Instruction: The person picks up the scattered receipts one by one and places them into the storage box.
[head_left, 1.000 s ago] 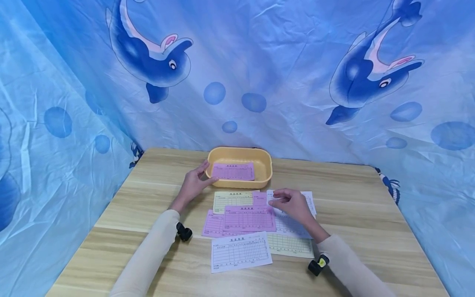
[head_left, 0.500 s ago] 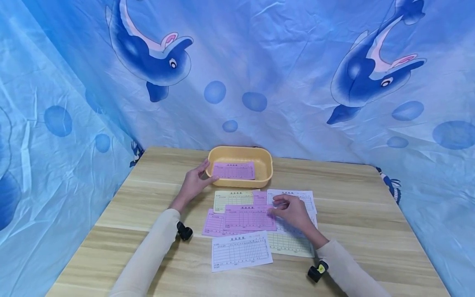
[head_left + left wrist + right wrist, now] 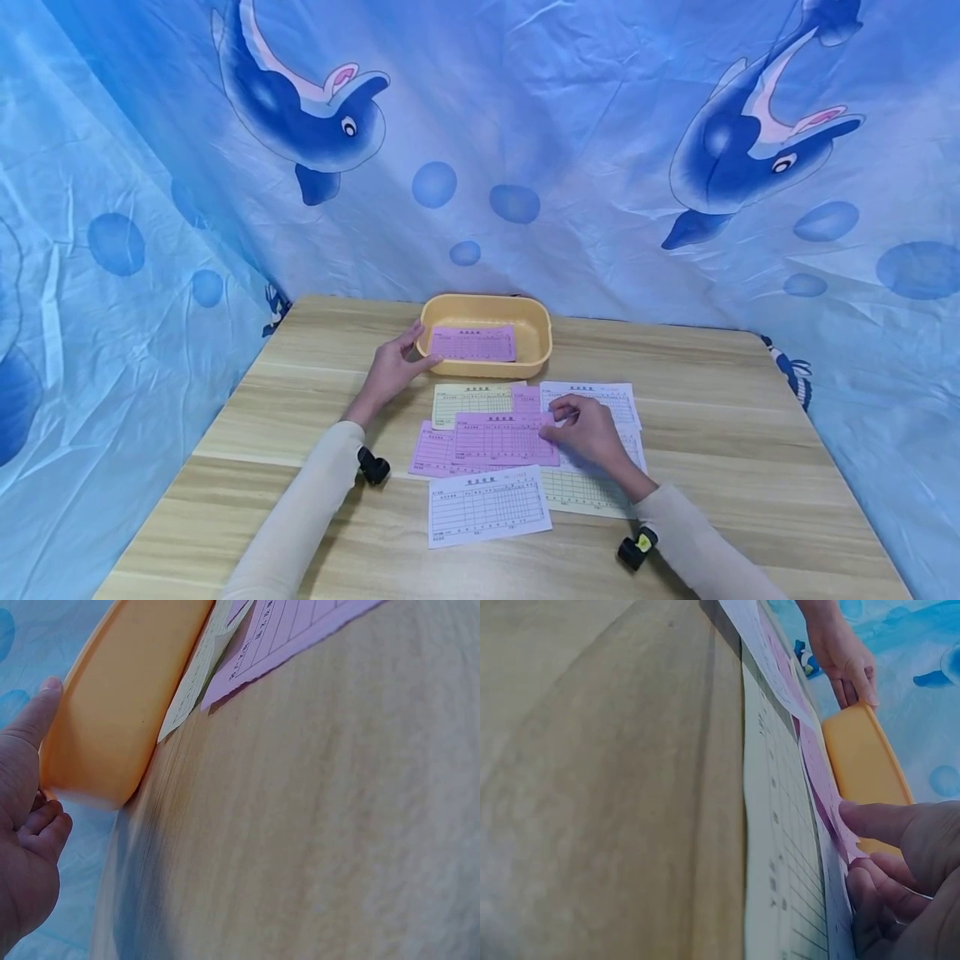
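While print on the forms stays too small to read, their ruled grids show plainly. Right hand (image 3: 588, 429) rests low on the wooden worktop (image 3: 720, 433), fingers (image 3: 900, 825) curled, pinching the right edge of the top pink form (image 3: 504, 438); the edge lifts slightly in the right wrist view. Thin paper slips overlap beneath it: a yellow form (image 3: 467, 403), a white form (image 3: 596, 398) partly hidden by the hand, another white form (image 3: 487, 506) nearest the person. Left hand (image 3: 392, 371) holds the left end of the smooth, rounded yellow plastic tray (image 3: 537, 333), thumb on its rim, fingers loosely curled. Inside lies a pink slip (image 3: 472, 343).
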`<state>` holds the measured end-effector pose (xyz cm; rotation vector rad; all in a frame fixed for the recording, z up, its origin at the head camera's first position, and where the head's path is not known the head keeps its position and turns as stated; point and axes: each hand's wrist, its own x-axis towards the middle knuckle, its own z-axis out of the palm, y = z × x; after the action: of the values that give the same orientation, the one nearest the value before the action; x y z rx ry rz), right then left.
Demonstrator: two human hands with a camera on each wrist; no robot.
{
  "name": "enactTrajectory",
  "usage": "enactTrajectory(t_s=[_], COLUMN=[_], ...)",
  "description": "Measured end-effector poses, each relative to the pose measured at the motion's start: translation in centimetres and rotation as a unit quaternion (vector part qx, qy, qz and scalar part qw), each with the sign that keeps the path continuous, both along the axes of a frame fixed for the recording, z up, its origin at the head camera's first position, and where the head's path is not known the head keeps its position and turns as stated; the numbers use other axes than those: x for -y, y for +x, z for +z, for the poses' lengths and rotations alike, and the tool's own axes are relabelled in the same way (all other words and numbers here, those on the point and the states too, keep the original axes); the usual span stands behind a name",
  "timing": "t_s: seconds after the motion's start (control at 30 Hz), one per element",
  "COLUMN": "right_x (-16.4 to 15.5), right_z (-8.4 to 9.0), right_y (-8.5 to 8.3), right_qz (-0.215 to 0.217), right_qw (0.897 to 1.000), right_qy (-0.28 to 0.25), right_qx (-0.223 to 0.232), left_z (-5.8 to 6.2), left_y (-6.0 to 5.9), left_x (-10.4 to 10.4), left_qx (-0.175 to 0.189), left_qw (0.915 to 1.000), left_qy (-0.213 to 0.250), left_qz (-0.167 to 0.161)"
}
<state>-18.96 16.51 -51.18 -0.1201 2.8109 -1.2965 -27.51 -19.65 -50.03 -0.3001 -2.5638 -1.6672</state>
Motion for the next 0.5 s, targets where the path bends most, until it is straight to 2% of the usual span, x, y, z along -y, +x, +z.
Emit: enactTrajectory(t_s=[0.2, 0.5], right_x=[0.43, 0.59], right_z=[0.03, -0.21], right_y=[0.06, 0.18], right_qz=[-0.009, -0.019], right_qw=[1.000, 1.000], right_qy=[0.005, -0.021], right_qx=[0.010, -0.013], left_z=[0.01, 0.12], left_y=[0.01, 0.07], left_x=[-0.02, -0.06], left_qx=[0.000, 0.001], left_qw=[1.0000, 1.0000], left_qy=[0.001, -0.001], left_qz=[-0.003, -0.001])
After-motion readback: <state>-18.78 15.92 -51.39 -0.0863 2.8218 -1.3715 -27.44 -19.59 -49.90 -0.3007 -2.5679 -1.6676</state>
